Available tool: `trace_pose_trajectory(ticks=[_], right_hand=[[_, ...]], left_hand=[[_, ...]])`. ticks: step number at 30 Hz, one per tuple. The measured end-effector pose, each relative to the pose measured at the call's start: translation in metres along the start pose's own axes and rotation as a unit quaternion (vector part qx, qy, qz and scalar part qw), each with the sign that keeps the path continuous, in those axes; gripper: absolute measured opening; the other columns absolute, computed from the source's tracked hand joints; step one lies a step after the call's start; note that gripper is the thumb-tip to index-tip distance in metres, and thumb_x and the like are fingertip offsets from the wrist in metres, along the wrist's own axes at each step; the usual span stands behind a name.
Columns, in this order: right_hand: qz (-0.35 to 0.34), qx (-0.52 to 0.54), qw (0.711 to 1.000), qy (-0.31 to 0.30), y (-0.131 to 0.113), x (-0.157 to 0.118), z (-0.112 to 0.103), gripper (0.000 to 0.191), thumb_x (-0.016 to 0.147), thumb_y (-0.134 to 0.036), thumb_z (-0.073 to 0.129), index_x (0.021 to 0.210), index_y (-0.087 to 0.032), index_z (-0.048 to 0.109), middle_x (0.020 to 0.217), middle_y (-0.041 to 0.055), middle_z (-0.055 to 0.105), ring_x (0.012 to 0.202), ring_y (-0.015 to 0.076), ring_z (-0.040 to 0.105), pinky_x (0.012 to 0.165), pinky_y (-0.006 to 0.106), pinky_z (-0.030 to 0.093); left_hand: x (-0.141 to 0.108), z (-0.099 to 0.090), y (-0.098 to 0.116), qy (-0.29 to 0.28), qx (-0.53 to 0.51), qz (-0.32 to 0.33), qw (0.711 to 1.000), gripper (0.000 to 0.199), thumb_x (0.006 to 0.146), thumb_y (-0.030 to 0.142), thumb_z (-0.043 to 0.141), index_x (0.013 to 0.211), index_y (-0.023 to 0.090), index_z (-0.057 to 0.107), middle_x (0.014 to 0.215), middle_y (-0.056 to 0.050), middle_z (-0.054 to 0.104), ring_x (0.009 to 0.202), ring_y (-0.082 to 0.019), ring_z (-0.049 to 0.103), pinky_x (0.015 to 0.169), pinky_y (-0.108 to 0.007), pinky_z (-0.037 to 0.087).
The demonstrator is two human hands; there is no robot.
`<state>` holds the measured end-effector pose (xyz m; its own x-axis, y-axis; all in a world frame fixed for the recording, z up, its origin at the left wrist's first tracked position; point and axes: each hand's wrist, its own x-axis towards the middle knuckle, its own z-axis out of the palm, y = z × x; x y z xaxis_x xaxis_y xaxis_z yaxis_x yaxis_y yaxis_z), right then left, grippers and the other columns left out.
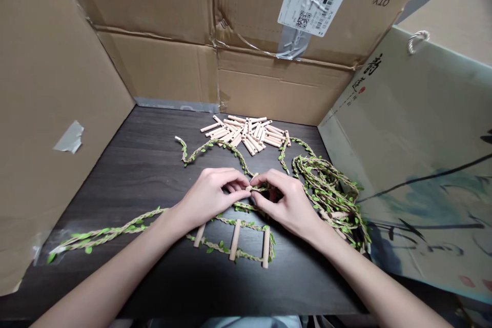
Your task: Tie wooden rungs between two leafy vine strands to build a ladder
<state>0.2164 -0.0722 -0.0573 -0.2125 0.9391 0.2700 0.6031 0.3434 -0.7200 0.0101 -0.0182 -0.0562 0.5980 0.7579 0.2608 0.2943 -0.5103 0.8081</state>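
Note:
Over the middle of the dark table, my left hand (217, 192) pinches the end of a small wooden peg (248, 189). From the right, my right hand (282, 197) closes its fingertips on the leafy rope beside that peg. The leafy rope (203, 147) runs up from the fingers to a white-tipped end at the upper left. Just below my hands lies a small rope ladder (235, 240) with three wooden rungs. Its doubled rope passes under my left wrist and ends at the left, taped to the table. The palm sides of both hands are hidden.
Many loose wooden pegs (249, 132) are piled at the back centre. A thick coil of leafy rope (326, 184) lies on the right, with pegs among it. Cardboard walls (161, 72) rise at the back and left, and a printed bag (418, 164) stands at the right.

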Motion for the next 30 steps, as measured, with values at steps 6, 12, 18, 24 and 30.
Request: trace_pose_trajectory(ticks=[6,12,18,24,30], right_hand=[[-0.026,-0.044,0.999,-0.006,0.003,-0.001,0.001,0.008,0.092,-0.02,0.069,0.1,-0.021,0.071,0.089,0.0,0.074,0.074,0.0146,0.063,0.072,0.029,0.041],[-0.026,-0.037,0.999,-0.002,0.0,-0.002,0.001,0.007,0.093,-0.022,0.068,0.099,-0.021,0.07,0.089,-0.0018,0.078,0.068,0.0129,0.063,0.073,0.03,0.038],[-0.03,-0.034,0.999,-0.003,-0.002,-0.003,0.002,0.011,0.09,-0.022,0.071,0.101,-0.021,0.071,0.086,-0.0033,0.077,0.065,0.0115,0.061,0.074,0.03,0.036],[-0.064,-0.04,0.997,0.012,-0.001,-0.005,0.004,0.009,0.089,-0.024,0.07,0.097,-0.02,0.073,0.069,-0.0039,0.071,0.059,0.0113,0.058,0.072,0.031,0.036],[-0.047,-0.029,0.998,0.016,-0.006,-0.004,0.004,0.007,0.088,-0.024,0.072,0.093,-0.02,0.075,0.071,-0.0027,0.073,0.062,0.0125,0.062,0.071,0.029,0.041]], left_hand=[[0.002,0.0,0.005,-0.019,-0.065,-0.08,0.995,0.008,0.083,0.021,0.077,0.088,0.015,0.078,0.08,-0.002,0.077,0.07,-0.014,0.071,0.069,-0.022,0.058],[0.001,-0.001,0.006,-0.031,-0.072,-0.109,0.991,0.012,0.085,0.023,0.069,0.088,0.015,0.078,0.08,-0.004,0.077,0.07,-0.015,0.071,0.067,-0.022,0.057],[0.0,0.006,0.005,-0.01,-0.112,-0.135,0.984,0.007,0.079,0.019,0.069,0.082,0.013,0.073,0.073,-0.002,0.07,0.065,-0.013,0.063,0.062,-0.021,0.052],[0.0,0.01,0.005,-0.012,-0.149,-0.125,0.981,0.012,0.073,0.01,0.065,0.083,0.016,0.062,0.075,0.003,0.059,0.064,-0.008,0.052,0.062,-0.02,0.047],[0.001,0.009,0.007,-0.019,-0.164,-0.122,0.979,0.02,0.072,0.008,0.064,0.088,0.018,0.056,0.08,0.004,0.057,0.067,-0.008,0.05,0.066,-0.02,0.046]])
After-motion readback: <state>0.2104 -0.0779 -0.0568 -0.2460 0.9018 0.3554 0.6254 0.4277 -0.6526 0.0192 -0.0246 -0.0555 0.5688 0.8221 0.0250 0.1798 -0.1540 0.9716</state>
